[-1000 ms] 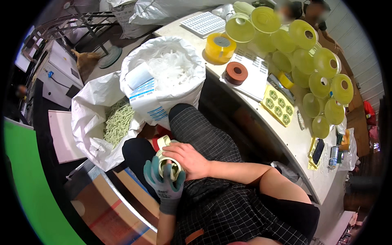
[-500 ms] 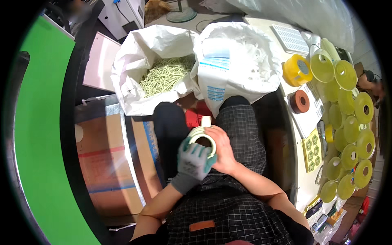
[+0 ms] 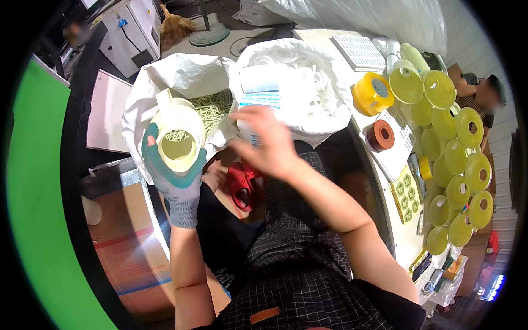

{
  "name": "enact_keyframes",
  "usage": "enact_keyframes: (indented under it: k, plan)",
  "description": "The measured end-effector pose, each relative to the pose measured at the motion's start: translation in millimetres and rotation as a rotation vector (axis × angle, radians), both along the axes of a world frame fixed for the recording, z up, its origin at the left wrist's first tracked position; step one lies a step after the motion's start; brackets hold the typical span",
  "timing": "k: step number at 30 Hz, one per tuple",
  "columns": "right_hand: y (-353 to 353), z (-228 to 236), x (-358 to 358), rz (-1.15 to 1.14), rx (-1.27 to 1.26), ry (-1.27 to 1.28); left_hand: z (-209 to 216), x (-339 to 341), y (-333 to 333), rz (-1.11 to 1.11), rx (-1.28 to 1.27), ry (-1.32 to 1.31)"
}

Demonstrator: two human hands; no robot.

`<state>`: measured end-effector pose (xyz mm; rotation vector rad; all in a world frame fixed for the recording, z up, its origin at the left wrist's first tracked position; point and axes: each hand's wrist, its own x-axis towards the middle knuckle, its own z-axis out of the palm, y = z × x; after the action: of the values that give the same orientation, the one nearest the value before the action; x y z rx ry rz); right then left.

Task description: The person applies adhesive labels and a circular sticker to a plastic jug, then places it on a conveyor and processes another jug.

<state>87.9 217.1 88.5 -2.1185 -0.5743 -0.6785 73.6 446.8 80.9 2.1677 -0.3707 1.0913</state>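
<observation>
1. Clearly, I have the pale hollow piece (image 3: 181, 118) in the gloved left hand (image 3: 175, 179), raised over the near part of the left sack (image 3: 192, 66), its round mouth turned near and up toward my view.
2. That glove cups the piece from its near end, digits wrapped up the left and right sides; the grip looks snug, with no gap that I can make out.
3. My bare right hand (image 3: 264, 140) is blurred, fingers partly spread and pointing left, near the printed front of the right sack (image 3: 324, 124). I see nothing in it, and it stands apart from the piece.
4. Green sticks (image 3: 209, 113) fill the left sack; some show at the mouth of the piece, but I cannot tell whether they lie inside or beyond it. White plastic bits (image 3: 313, 80) heap in the right sack.
5. I judge the piece to be thin moulded plastic: light, fairly stiff, smooth enough to slip on bare skin, and not very fragile.
6. I would hold it around the barrel, as the glove does, or steady it by the tab (image 3: 164, 99) at its far left, without squeezing the open rim, which might flex.
</observation>
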Motion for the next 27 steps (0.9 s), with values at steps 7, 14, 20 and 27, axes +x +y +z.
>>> enact_keyframes:
  k: [7,14,20,27]
  plan:
    - [-149.0,-63.0,84.8,-0.722,-0.390,0.755,2.5,-21.5,-40.8,-0.135,-0.011,0.045]
    - [-141.1,-64.7,74.0,-0.597,-0.226,0.644,6.8,-119.7,-63.5,-0.431,0.211,0.412]
    - [-127.3,-11.7,8.5,-0.350,0.096,0.306,-16.3,-127.5,-104.2,-0.398,0.116,0.307]
    - [-74.0,36.6,-114.7,0.177,-0.336,-0.089,-17.1,-114.9,-80.3,-0.503,0.300,0.263]
